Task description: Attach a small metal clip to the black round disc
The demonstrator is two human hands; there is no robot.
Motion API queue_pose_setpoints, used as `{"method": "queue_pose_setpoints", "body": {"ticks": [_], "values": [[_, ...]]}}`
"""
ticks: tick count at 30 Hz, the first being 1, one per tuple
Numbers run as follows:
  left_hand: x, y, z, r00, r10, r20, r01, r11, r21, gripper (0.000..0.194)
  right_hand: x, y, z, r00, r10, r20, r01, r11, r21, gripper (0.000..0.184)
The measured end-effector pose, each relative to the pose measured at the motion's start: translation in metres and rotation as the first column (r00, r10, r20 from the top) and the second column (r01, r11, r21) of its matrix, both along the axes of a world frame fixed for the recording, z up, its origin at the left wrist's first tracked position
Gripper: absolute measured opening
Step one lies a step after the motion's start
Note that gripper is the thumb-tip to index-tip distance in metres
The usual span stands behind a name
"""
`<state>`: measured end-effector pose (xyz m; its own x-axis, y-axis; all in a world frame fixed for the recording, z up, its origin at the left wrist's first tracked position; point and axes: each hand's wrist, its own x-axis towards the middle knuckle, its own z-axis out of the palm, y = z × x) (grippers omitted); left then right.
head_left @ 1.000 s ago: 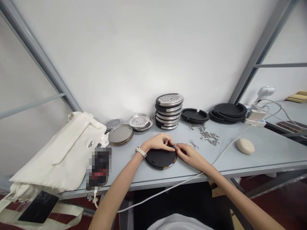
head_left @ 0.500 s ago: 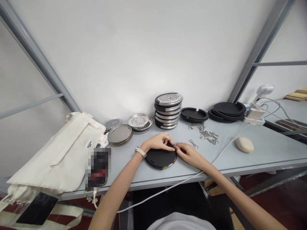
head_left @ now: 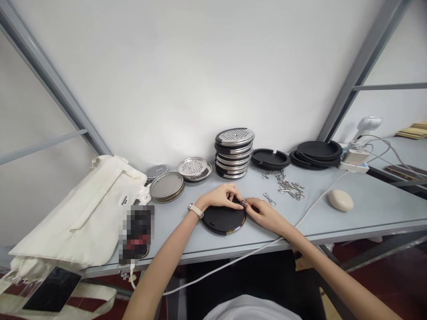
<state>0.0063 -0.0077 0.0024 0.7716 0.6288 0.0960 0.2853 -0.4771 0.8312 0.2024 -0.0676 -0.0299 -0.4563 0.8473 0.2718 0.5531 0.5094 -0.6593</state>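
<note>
1. Near the front edge of the surface [head_left: 383, 204], a black disc [head_left: 220, 220] lies between the two forearms, with a short multicoloured section visible along its lower-right rim.

2. Left arm: the forearm rises from the lower left toward the disc. A pale-strapped watch [head_left: 195, 210] is worn at the wrist. The left hand [head_left: 224, 197] arches over the far part of the disc, fingers curved and pointing right.

3. Left-hand state: thumb and forefinger converge at the disc's right rim. Whether they clamp the rim or only press upon it cannot be told.

4. Right arm: the forearm extends from the lower right, over a white cable [head_left: 227, 271]. The right hand [head_left: 262, 212] is low beside the disc, back upward, fingers pointing left.

5. Right-hand state: thumb and forefinger are together at the rim, pinching a small bright piece [head_left: 243, 203], mostly hidden. The fingertips of both hands nearly meet here.

6. Adjacent parts: a single metal clip [head_left: 269, 199] lies just beyond the right hand; a clip pile [head_left: 291, 189] is farther right. A disc stack [head_left: 234, 154] stands behind the left hand.
</note>
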Motion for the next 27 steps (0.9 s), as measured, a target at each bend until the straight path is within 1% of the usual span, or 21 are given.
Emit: {"method": "queue_pose_setpoints", "body": {"ticks": [10,17,22,27], "values": [[0.0003,-0.0010,-0.0009,1.000,0.022,-0.009,-0.022,0.999,0.029,0.028,-0.0001,0.0005,0.0013,1.000,-0.006,0.003,0.006,0.999,0.035,0.031],[0.0003,0.0011,-0.0023,1.000,-0.002,0.004,0.002,0.997,0.074,0.016,0.0033,0.0007,-0.0010,0.998,-0.064,-0.015,0.063,0.998,-0.028,0.033],[0.0019,0.0013,-0.0033,0.999,0.037,-0.012,-0.037,0.997,0.066,0.022,0.0028,0.0004,-0.0004,0.997,-0.079,-0.008,0.079,0.997,0.006,0.034],[0.0015,-0.0001,-0.0015,0.999,0.037,-0.030,-0.036,0.998,0.043,0.037,-0.0008,0.0028,-0.0011,0.992,-0.124,0.033,0.123,0.992,0.039,0.033]]}}
